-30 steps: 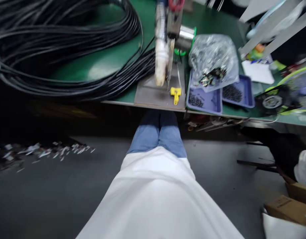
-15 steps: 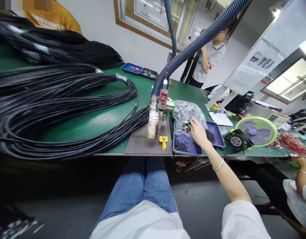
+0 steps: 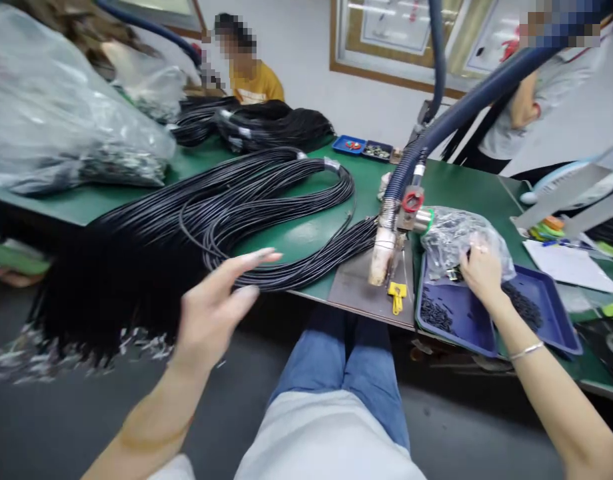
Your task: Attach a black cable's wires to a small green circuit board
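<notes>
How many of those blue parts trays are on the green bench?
4. Two purple-blue trays sit side by side at the near edge, one under the right hand, one further right. Two small ones, and, lie at the far edge. Others may be hidden.

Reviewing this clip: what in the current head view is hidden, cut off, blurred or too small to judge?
- Right hand: fingertips reach into the crinkled clear plastic bag; whether they grip anything is hidden by the bag.
- Small black parts in the purple plastic tray: too small to identify.
- Left hand: motion-blurred, open; contact with the black cable bundle unclear.
- Cable ends at lower left: blurred.
</notes>
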`<state>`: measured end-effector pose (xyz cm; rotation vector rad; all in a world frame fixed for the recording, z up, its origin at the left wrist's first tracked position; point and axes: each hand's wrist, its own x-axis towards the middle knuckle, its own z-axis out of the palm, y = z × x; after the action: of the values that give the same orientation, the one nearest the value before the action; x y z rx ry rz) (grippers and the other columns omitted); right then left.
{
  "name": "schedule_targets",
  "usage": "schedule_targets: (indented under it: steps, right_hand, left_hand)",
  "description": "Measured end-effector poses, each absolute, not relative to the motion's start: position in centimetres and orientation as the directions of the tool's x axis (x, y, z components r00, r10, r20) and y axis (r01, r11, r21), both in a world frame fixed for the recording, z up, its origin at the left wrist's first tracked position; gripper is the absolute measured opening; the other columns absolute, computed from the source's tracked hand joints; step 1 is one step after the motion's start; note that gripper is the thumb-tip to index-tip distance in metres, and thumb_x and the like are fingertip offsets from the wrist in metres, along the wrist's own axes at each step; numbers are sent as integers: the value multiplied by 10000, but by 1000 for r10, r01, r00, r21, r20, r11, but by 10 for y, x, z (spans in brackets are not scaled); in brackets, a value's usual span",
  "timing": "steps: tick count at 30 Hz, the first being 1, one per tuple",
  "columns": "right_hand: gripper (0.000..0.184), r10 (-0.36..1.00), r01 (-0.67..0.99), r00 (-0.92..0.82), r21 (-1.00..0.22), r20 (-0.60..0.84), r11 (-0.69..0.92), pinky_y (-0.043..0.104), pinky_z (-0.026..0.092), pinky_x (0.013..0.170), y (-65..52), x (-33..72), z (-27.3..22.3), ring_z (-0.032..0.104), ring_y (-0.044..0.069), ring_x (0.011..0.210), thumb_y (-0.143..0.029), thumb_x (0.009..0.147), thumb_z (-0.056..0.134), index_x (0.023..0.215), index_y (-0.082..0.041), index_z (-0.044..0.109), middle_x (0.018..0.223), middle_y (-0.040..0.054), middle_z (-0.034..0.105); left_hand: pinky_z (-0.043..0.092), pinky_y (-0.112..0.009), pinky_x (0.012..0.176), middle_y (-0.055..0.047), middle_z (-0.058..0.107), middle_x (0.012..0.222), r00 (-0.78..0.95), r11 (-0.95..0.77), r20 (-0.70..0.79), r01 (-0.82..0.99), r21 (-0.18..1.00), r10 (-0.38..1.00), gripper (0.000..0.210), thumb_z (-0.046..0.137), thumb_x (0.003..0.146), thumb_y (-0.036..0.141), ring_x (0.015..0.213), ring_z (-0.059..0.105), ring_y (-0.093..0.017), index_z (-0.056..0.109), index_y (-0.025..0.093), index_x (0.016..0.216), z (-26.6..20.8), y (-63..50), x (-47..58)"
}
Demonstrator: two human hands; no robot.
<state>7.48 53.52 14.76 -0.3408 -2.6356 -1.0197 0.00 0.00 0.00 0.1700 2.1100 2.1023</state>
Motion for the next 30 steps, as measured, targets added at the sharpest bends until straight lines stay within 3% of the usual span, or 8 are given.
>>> schedule_targets:
  steps: [3, 6, 10, 21, 23, 24, 26, 30]
  right_hand:
    - [638, 24, 224, -950, 629, 310, 744, 450, 436, 1045, 528, 78, 151, 534, 367, 1240, -406, 1004, 445, 1483, 15, 444, 1313, 233, 556]
    - [596, -2, 153, -973, 647, 232, 747, 446, 500, 956, 513, 90, 155, 587, 353, 1136, -418, 978, 527, 1430, -31, 496, 1306, 193, 564]
    - [594, -55, 80, -972, 540, 230, 838, 437, 426, 1072, 488, 120, 152, 524, 320, 1220, -473, 1008, 457, 1357, -10, 587, 1361, 191, 520]
    - [409, -15, 2, -973, 72, 231, 997, 450, 378, 1178, 361, 181, 141, 504, 185, 1327, -275, 984, 582, 1391, -281, 538, 1411, -5, 531]
    - [393, -60, -56, -978, 26, 200, 998, 487, 330, 1207, 350, 184, 132, 499, 188, 1335, -224, 965, 610, 1354, -248, 559, 1384, 8, 552]
    - [381, -88, -84, -978, 27, 190, 996, 502, 329, 1201, 347, 184, 127, 510, 188, 1323, -228, 958, 626, 1334, -237, 565, 1362, 10, 570]
    - [325, -116, -106, -973, 62, 201, 992, 521, 335, 1181, 345, 184, 118, 552, 180, 1269, -258, 935, 669, 1247, -224, 585, 1279, 1, 618]
    - [238, -113, -92, -967, 97, 228, 991, 527, 326, 1182, 347, 182, 108, 554, 177, 1262, -247, 913, 695, 1126, -207, 596, 1235, 2, 631]
  left_hand:
    - [370, -389, 1452, 214, 493, 1421, -884, 390, -166, 21, 920, 437, 543, 524, 727, 673, 1462, 469, -21, 435, 595, 1257, -7, 34, -31]
    - [493, -579, 1224, -76, 573, 1309, -794, 631, -127, 364, 685, 595, 975, 178, 607, 896, 1357, 549, -313, 416, 345, 1375, -21, 75, -73]
    - [515, -596, 1106, -85, 622, 1174, -636, 558, -211, 412, 720, 742, 1040, 311, 461, 992, 1242, 594, -384, 575, 227, 1114, -40, 105, -106]
    - [490, -524, 1248, 65, 553, 1379, -768, 574, -168, 294, 764, 618, 779, 253, 665, 851, 1382, 554, -230, 388, 504, 1350, -46, 84, -68]
    - [455, -320, 1128, 129, 567, 1357, -785, 605, -212, 244, 758, 582, 683, 196, 705, 822, 1370, 564, -165, 468, 538, 1263, -44, 86, -72]
    - [341, -155, 964, 164, 582, 1329, -790, 623, -243, 213, 753, 563, 657, 220, 712, 817, 1256, 592, -90, 508, 532, 1229, -44, 88, -75]
    - [195, -70, 820, 132, 645, 1207, -802, 609, -212, 223, 761, 559, 585, 328, 752, 749, 973, 522, 90, 610, 428, 1151, -43, 94, -82]
    - [289, 26, 711, 89, 681, 1070, -908, 450, -165, 29, 893, 386, 457, 480, 795, 541, 762, 481, 155, 674, 231, 1069, -44, 103, -96]
